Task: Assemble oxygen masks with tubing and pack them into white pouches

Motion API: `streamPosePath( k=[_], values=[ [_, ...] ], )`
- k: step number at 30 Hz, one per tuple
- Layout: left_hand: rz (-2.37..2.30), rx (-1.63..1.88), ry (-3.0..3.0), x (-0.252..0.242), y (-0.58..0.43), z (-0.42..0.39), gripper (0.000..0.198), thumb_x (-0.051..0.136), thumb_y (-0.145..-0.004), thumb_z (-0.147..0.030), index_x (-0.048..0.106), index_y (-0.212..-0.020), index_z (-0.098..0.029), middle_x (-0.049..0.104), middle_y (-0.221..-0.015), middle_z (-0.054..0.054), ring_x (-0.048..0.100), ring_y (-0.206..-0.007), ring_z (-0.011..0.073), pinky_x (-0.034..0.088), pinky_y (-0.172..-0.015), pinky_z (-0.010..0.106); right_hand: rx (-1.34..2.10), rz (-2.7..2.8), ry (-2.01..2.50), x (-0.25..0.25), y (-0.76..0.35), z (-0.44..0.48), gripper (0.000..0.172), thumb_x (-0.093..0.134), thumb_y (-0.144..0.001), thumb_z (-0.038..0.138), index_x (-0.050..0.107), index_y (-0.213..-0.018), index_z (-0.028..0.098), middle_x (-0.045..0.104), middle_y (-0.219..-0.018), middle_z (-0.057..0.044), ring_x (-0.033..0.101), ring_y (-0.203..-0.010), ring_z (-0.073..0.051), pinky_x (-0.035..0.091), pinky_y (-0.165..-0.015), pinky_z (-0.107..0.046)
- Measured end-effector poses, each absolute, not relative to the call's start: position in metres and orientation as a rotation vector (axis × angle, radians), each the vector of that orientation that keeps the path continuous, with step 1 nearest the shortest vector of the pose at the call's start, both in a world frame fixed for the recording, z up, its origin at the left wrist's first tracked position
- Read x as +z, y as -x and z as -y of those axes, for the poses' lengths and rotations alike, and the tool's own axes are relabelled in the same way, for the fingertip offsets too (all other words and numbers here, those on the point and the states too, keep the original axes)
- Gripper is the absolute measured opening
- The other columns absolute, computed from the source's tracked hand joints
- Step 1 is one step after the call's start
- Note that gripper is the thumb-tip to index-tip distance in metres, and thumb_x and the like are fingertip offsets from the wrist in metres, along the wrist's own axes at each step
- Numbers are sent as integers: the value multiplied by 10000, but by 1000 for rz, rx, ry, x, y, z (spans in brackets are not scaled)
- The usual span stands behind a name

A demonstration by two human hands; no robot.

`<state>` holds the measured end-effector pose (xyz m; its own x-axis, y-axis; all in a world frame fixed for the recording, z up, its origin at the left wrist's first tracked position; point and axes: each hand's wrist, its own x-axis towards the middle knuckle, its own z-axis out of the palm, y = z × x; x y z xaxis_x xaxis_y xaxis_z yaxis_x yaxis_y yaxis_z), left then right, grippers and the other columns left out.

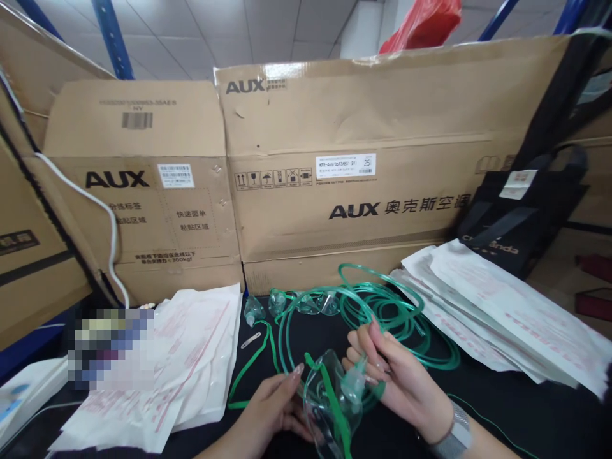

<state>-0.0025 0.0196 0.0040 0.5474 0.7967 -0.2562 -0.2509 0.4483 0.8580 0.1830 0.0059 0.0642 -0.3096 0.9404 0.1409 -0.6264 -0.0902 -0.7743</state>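
Observation:
A clear oxygen mask with a green elastic strap and a pale connector is between my hands, low in the view. My left hand is closed at the mask's left edge, its fingertips partly hidden. With thumb and fingers pinched together, my right hand holds green tubing just above the connector. From there the tubing loops back to the left. Whether the tube's end is joined to the connector, I cannot tell. More of the tubing lies coiled behind my right hand.
Several clear masks lie along the back of the black table. White printed pouches are stacked left and right. A small flat metal piece lies near the left stack. Cardboard boxes wall the back; a black bag stands right.

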Motion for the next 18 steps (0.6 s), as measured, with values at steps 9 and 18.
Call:
streamPosePath(
  k=[9,18],
  values=[
    [-537,661,-533,18,-20,-13,376,511,-809,-449,670,-835,-109,707,-737,93,650,-678,180,448,-669,271,1668,948,421,72,-187,1,503,535,-786,494,345,-457,166,196,-446,81,157,-393,-54,225,-433,-214],
    [-743,980,-441,59,-18,-36,140,474,-867,-219,569,-773,-174,664,-614,-7,630,-556,130,444,-570,236,1571,661,756,61,-184,-16,267,629,-758,405,609,-888,173,233,-465,113,185,-404,-36,297,-486,-202]
  ],
)
